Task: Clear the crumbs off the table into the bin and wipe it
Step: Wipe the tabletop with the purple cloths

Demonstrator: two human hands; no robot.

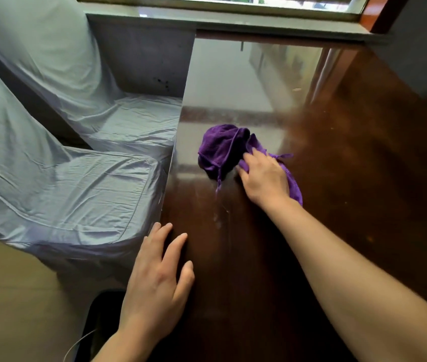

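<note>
Head view showed my right hand (264, 180) gripping the bunched purple cloth (219, 150) on the table (351, 192) while my left hand (157, 278) lay flat and relaxed at its near edge, so spreading the cloth flatter seemed wise.

1. Cloth (220, 150) on the desk (337, 178), right hand (264, 176) on its right part.
2. Left hand (157, 280) on the desk's near left edge.
3. Two chairs (63, 184) left of the desk; windowsill (233, 20) behind it.
</note>
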